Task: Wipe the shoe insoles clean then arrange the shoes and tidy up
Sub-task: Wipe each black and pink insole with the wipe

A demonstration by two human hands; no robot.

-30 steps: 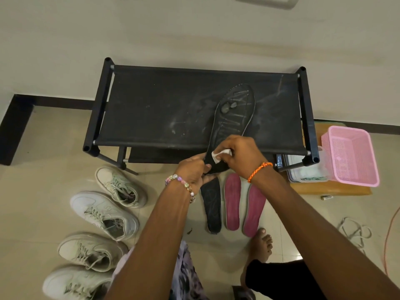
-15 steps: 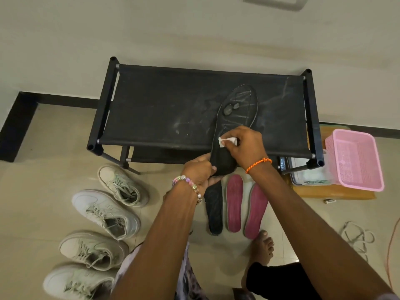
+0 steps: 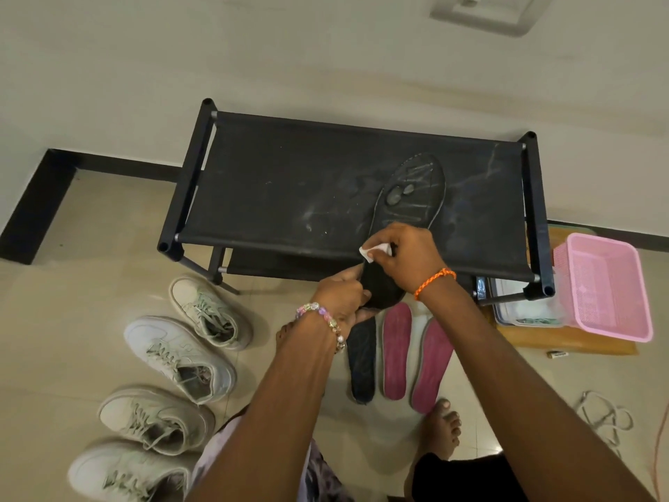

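A black insole (image 3: 411, 197) lies on the black shoe rack (image 3: 289, 182), its heel end hanging over the front rail. My left hand (image 3: 342, 295) grips that heel end. My right hand (image 3: 403, 257) pinches a small white wipe (image 3: 373, 251) and presses it on the insole's middle. On the floor below lie another black insole (image 3: 361, 364) and two pink insoles (image 3: 396, 351) (image 3: 430, 367), side by side.
Several pale sneakers (image 3: 181, 356) sit on the tiled floor at the left. A pink basket (image 3: 608, 284) stands on a wooden board (image 3: 564, 344) right of the rack. My bare foot (image 3: 440, 429) is near the pink insoles. Loose laces (image 3: 604, 418) lie at the right.
My right hand slid the wipe up the insole from the heel end toward its middle. My left hand kept hold of the heel.
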